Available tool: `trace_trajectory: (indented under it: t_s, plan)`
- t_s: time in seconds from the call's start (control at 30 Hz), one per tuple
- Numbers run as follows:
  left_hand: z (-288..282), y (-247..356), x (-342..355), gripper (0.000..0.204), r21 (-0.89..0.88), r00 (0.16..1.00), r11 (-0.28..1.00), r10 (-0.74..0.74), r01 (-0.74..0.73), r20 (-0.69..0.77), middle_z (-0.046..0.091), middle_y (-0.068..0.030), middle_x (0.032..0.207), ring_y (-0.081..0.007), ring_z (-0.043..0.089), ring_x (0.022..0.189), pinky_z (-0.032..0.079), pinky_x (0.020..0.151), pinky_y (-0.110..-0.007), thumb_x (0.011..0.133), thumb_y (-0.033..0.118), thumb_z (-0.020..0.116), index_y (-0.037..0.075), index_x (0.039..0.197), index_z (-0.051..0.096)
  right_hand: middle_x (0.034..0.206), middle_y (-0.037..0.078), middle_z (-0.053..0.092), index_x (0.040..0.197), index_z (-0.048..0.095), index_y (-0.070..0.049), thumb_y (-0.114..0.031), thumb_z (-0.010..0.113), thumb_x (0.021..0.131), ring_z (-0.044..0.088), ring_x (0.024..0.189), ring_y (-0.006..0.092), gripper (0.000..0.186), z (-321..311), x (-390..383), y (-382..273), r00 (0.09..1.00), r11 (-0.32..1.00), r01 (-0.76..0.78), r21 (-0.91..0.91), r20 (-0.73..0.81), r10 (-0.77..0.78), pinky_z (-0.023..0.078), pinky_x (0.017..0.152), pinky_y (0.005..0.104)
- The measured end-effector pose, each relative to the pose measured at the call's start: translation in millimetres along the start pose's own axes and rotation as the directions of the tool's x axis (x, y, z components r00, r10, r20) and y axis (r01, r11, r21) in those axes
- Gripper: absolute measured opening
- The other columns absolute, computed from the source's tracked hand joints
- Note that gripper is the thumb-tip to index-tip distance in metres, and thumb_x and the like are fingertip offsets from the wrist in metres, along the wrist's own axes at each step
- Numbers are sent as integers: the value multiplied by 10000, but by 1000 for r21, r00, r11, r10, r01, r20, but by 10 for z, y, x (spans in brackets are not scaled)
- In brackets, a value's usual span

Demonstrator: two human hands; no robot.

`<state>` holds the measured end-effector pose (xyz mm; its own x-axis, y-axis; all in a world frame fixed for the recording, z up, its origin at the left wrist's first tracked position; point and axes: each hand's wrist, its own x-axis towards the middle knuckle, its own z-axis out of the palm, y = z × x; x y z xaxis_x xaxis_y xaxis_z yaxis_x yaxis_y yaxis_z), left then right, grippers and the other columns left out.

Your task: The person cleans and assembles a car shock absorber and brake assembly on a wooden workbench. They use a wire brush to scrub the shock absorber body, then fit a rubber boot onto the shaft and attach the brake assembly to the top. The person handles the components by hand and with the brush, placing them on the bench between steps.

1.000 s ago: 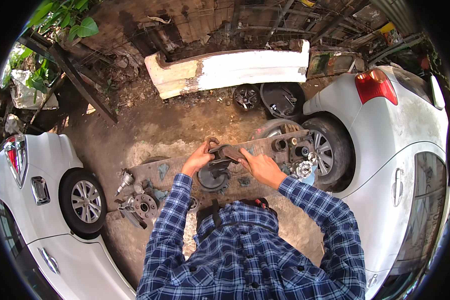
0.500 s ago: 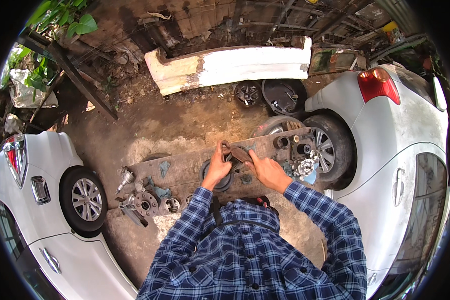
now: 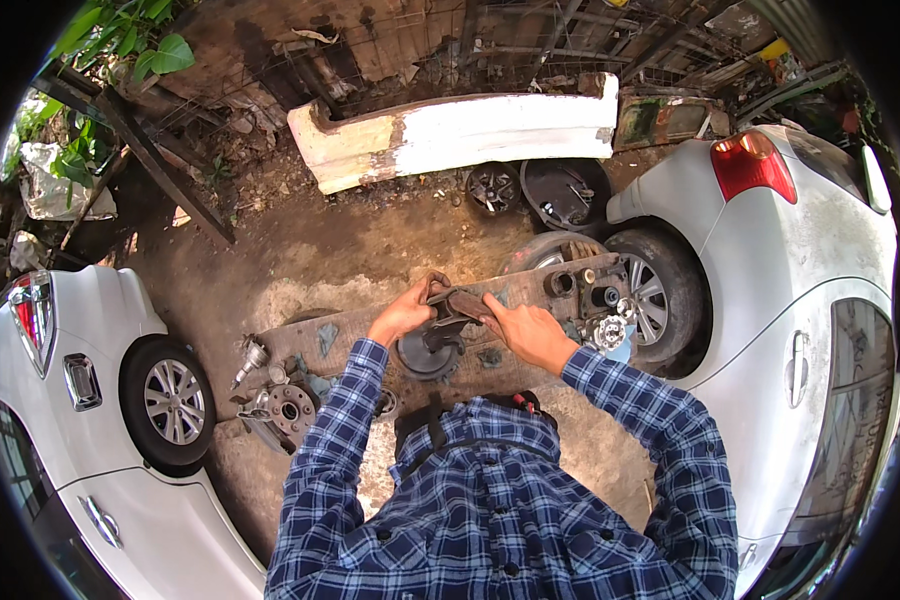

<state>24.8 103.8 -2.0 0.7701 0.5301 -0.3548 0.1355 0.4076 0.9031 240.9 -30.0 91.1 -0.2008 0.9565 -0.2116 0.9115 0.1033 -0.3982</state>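
Observation:
My left hand (image 3: 404,312) is closed on a small dark part (image 3: 436,287), with the fingers curled around its end. My right hand (image 3: 530,334) grips a flat, brown, oblong piece (image 3: 472,306), thumb and fingers at its right end. The two held things meet or overlap; whether they are joined I cannot tell. Just below them a black round part with a raised centre (image 3: 428,354) lies on the wooden bench (image 3: 375,345).
Metal parts, including a round hub with holes (image 3: 291,408), lie on the bench's left. Black rings (image 3: 560,284) and a silver gear-like part (image 3: 607,333) sit at its right. White cars (image 3: 100,300) flank me; beyond are a bumper (image 3: 510,122) and a black basin (image 3: 567,195).
My left hand has shifted left and turned outward, and my right hand a little left and down. More of the black round part shows beneath them. Both hands keep their hold.

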Motion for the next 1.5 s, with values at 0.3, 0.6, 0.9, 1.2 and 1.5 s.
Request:
trace_trajectory:
  t_s: [0.3, 0.6, 0.9, 1.2, 1.5]
  plan:
    - [859, -198, -91, 577, 358, 785, 933, 257, -48, -564, 450, -71, 752, -160, 440, 665, 362, 588, -308, 684, -167, 475, 74, 1202, 396, 683, 272, 631, 1338, 421, 17, -338, 458, 1040, 626, 648, 485, 465, 148, -85, -57, 977, 979, -100, 176, -166, 130, 493, 593, 558]
    - [251, -84, 113, 613, 118, 999, 992, -48, 45, 25, 595, -128, 1227, -225, 529, 1217, 385, 1041, -294, 688, -156, 501, 26, 1273, 463, 604, 191, 617, 1375, 438, -159, -442, 450, 1028, 645, 575, 409, 449, -31, -5, 277, 988, 982, 139, -129, 79, -130, 490, 497, 496]
    - [-133, 249, -19, 805, 234, 947, 951, -252, 204, 200, 504, -110, 1414, -269, 476, 1333, 374, 1126, -396, 661, -214, 534, 53, 1416, 453, 593, 200, 597, 1368, 448, -117, -412, 467, 1029, 620, 553, 407, 450, 83, -88, -135, 995, 995, 94, -13, -17, -94, 474, 486, 499]
    - [337, -93, -438, 654, 8, 951, 993, 112, -114, -287, 595, -149, 1299, -232, 557, 1225, 439, 997, -330, 692, -221, 475, 75, 1271, 407, 617, 245, 612, 1315, 432, -21, -351, 460, 1039, 620, 586, 457, 431, -20, -99, -424, 997, 990, -65, 122, -32, 69, 479, 528, 541]
    - [-75, 49, -297, 765, 121, 1000, 993, -5, 3, 22, 572, -96, 1341, -210, 526, 1284, 457, 987, -325, 689, -224, 503, 66, 1398, 479, 689, 198, 625, 1358, 465, -200, -461, 443, 1024, 641, 576, 402, 424, -45, 202, -244, 974, 968, 220, -119, 73, -213, 489, 477, 491]
